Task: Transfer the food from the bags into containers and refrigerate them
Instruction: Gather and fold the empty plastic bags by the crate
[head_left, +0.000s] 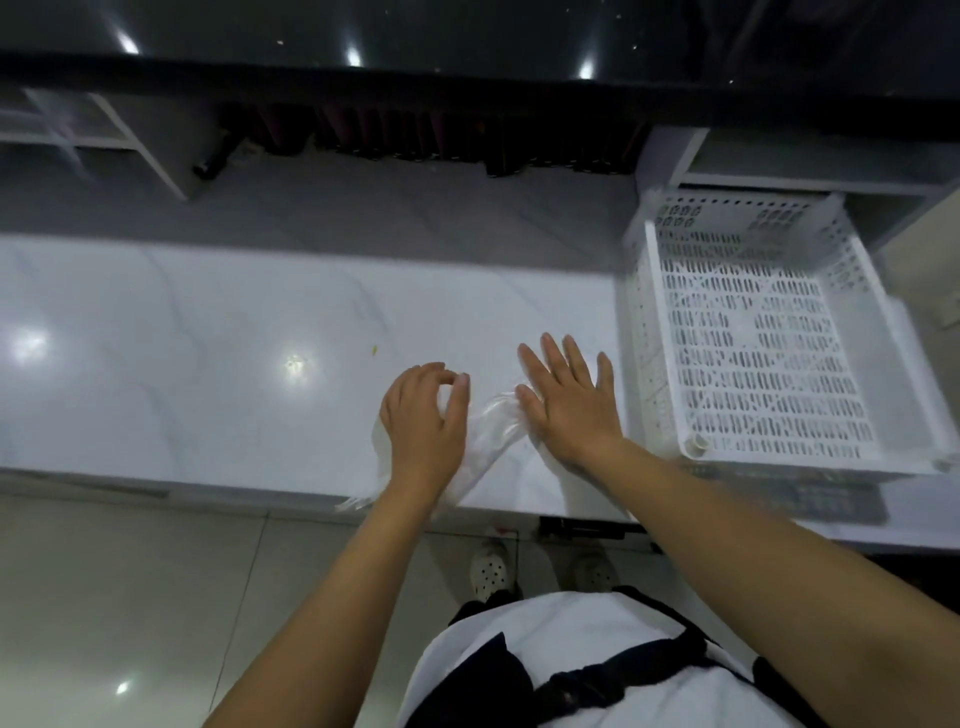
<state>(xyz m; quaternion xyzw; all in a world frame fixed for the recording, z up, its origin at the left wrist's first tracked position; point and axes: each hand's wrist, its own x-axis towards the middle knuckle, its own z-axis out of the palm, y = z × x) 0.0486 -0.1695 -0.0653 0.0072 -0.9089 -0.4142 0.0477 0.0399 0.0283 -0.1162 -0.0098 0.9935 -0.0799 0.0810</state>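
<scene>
Forearms reached in over the counter (208, 338). Left hand (423, 415) had curled fingers, seemingly pinching the bag (493, 428) at its left end. Clear, flat and apparently empty, the bag lay between both hands, its long axis running from the near-left counter edge toward the far right. Right hand (569, 400) pressed its other end with straight, spread fingers. Both hands were already on it. Basket (669, 338) stood just right.

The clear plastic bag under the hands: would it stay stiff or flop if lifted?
Probably floppy: the clear plastic bag lies crumpled and flat beneath the right hand. Likely very light, looking empty. It may slide on the glossy counter.
</scene>
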